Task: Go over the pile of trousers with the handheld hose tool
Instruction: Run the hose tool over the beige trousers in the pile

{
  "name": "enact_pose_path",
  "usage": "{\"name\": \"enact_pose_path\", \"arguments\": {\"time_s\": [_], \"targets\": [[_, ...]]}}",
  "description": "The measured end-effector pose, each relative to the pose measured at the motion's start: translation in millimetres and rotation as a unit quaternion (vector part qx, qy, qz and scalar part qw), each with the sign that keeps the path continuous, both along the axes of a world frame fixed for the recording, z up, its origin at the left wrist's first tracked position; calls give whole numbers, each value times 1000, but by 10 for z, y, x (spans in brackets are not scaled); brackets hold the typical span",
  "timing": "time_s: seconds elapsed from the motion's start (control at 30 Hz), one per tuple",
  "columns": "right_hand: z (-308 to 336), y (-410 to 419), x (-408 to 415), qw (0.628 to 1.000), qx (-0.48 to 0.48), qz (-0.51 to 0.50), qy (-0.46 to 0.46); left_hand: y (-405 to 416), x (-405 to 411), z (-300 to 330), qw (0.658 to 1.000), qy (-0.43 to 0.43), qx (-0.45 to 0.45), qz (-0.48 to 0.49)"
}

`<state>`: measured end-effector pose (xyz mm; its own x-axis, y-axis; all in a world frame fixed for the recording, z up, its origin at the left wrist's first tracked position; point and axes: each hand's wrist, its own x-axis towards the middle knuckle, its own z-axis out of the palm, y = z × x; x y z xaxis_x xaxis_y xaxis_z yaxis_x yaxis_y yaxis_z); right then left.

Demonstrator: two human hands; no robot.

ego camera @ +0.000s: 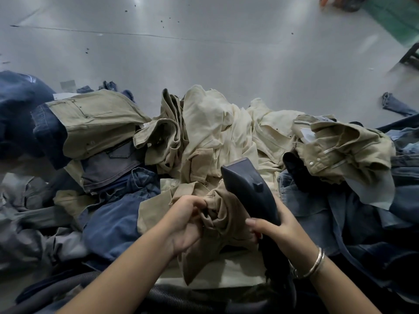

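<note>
A big pile of trousers [215, 132] spreads in front of me: cream and khaki pairs in the middle, blue denim and grey ones at both sides. My right hand [275, 225] grips the dark handheld hose tool [247, 186], whose flat nozzle points away from me over the khaki cloth. Its ribbed hose [172, 298] runs along the bottom edge. My left hand [188, 223] is closed on a bunched fold of a khaki pair of trousers [226, 220], right beside the tool.
Beyond the pile lies a shiny grey floor [204, 53]. A single denim leg [394, 107] lies apart at the right. A green surface [394, 17] and a dark frame [411, 56] sit at the far right; blue denim [18, 105] is heaped at the left.
</note>
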<state>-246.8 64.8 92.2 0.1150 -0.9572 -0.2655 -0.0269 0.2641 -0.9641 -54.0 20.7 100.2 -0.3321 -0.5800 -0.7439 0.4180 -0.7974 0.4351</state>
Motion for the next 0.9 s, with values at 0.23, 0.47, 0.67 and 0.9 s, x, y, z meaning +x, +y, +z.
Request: {"name": "enact_pose_path", "arguments": {"time_s": [0.23, 0.47, 0.67, 0.9], "targets": [[129, 75, -144, 996, 45, 80, -19, -74, 33, -20, 995, -58, -44, 64], [217, 95, -148, 989, 89, 119, -17, 50, -46, -55, 966, -140, -207, -71], [226, -23, -94, 996, 77, 31, -20, 35, -29, -26, 924, -237, -268, -133], [282, 98, -126, 990, 115, 74, -24, 11, 0, -24, 898, -287, -310, -124]]}}
